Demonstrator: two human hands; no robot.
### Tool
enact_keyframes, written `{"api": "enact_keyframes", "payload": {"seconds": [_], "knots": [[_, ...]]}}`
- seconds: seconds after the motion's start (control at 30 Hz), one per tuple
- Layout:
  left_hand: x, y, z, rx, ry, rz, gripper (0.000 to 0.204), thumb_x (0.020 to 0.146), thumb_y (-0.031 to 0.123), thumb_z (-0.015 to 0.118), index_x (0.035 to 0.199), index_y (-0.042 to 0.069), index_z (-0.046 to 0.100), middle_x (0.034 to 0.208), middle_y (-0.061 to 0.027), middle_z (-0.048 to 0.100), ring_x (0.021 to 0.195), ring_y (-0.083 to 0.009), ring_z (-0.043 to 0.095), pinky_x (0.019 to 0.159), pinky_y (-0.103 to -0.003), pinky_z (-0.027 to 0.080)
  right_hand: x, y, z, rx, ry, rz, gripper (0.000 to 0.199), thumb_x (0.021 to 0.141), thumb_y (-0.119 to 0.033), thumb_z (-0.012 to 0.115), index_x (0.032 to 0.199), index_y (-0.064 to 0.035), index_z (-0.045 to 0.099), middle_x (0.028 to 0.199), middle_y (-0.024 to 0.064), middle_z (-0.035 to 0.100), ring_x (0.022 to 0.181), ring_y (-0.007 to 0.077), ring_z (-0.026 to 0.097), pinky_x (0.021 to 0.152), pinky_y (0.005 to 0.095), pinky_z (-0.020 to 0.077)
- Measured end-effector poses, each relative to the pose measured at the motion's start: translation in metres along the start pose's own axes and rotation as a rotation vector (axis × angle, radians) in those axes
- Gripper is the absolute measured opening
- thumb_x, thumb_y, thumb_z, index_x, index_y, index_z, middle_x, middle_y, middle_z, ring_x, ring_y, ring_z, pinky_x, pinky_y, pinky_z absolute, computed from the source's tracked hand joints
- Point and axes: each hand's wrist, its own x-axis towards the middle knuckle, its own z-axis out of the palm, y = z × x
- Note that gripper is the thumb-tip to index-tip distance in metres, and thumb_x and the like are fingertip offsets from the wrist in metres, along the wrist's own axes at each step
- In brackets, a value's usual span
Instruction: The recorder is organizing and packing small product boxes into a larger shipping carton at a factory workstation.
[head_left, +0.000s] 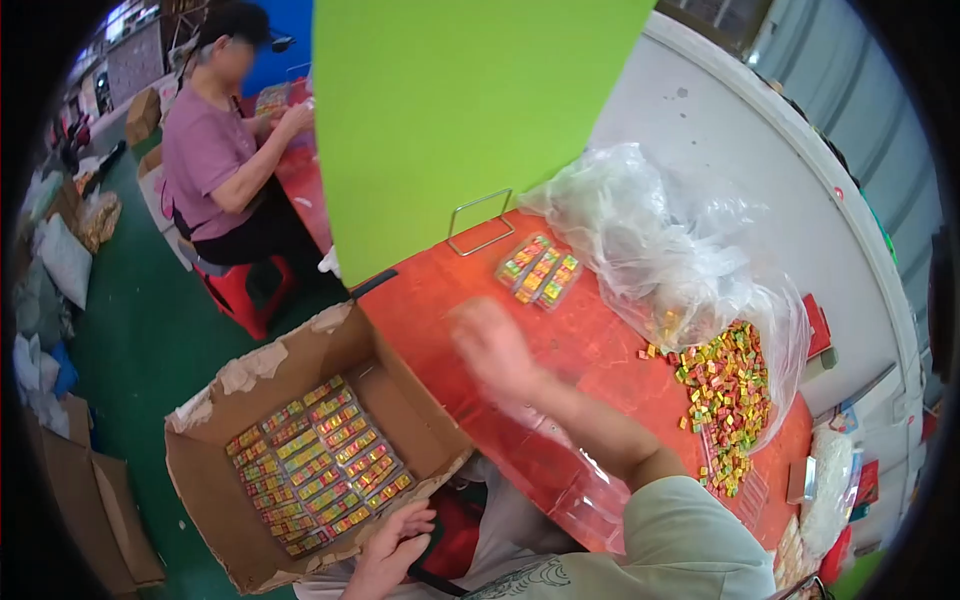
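Note:
My left hand (396,540) rests by the near right rim of an open cardboard box (405,385), its fingers stretched out and nothing seen in them. In the box lie rows of clear trays filled with small colourful foil-like cubes (318,462). Over the red table (430,310) my right hand (490,345) is smeared by motion, so its fingers and anything in them cannot be made out. Beyond it, close to the green panel, lies a clear tray of the same cubes (540,270).
A heap of loose cubes (725,400) spills from a big clear plastic bag (660,220) on the table's right. The upright green panel (450,120) carries a wire handle (480,222). At far left a person (215,150) in a purple shirt sits on a red stool (250,295).

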Motion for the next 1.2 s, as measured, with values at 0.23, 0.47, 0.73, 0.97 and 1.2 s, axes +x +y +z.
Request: {"api": "enact_keyframes", "payload": {"seconds": [0.23, 0.47, 0.73, 0.97, 1.2], "knots": [[0.124, 0.026, 0.076, -0.167, -0.119, -0.022, 0.046, 0.091, 0.012, 0.053, 0.135, 0.002, 0.041, 0.121, -0.0136, 0.055, 0.105, -0.0214, 0.057, 0.090, -0.031, 0.044, -0.003, 0.238, -0.068, -0.419, 0.358, 0.456, 0.029, 0.084, -0.022, 0.060, 0.106, -0.0020, 0.059, 0.102, 0.0227, 0.058, 0.098, 0.0399, 0.056, 0.083, 0.0447, 0.0463], [0.188, 0.021, 0.116, -0.243, -0.033, -0.001, 0.043, 0.091, 0.012, 0.053, 0.132, 0.002, 0.044, 0.119, -0.0121, 0.056, 0.101, -0.0192, 0.058, 0.084, -0.030, 0.046, -0.012, 0.280, -0.063, -0.295, 0.173, 0.631, 0.042, 0.086, -0.029, 0.051, 0.118, -0.0021, 0.055, 0.111, 0.0226, 0.060, 0.104, 0.0382, 0.057, 0.089, 0.0457, 0.0455], [0.137, 0.000, 0.100, -0.149, 0.496, 0.228, 0.038, 0.091, 0.005, 0.049, 0.128, 0.002, 0.046, 0.117, -0.0097, 0.056, 0.098, -0.0148, 0.058, 0.080, -0.027, 0.047, -0.051, 0.244, -0.047, -0.490, 0.053, 0.526, 0.045, 0.090, -0.036, 0.050, 0.127, -0.0109, 0.052, 0.124, 0.0135, 0.055, 0.117, 0.0317, 0.049, 0.096, 0.0531, 0.0328], [0.111, -0.037, 0.107, -0.282, 0.481, 0.028, 0.048, 0.092, 0.012, 0.050, 0.138, 0.007, 0.038, 0.123, -0.0090, 0.047, 0.089, -0.0126, 0.053, 0.076, -0.026, 0.045, -0.082, 0.184, -0.063, -0.353, -0.069, 0.436, 0.039, 0.089, -0.029, 0.051, 0.121, -0.0089, 0.057, 0.113, 0.0116, 0.059, 0.110, 0.0281, 0.053, 0.091, 0.0480, 0.0377], [0.118, -0.036, 0.106, -0.328, 0.499, -0.065, 0.057, 0.093, 0.032, 0.050, 0.143, 0.013, 0.030, 0.117, -0.0034, 0.045, 0.092, -0.0133, 0.046, 0.072, -0.027, 0.043, -0.093, 0.106, -0.040, -0.296, -0.139, 0.298, 0.032, 0.084, -0.022, 0.055, 0.113, -0.0109, 0.059, 0.103, 0.0113, 0.058, 0.103, 0.0295, 0.053, 0.089, 0.0435, 0.0366]]}}
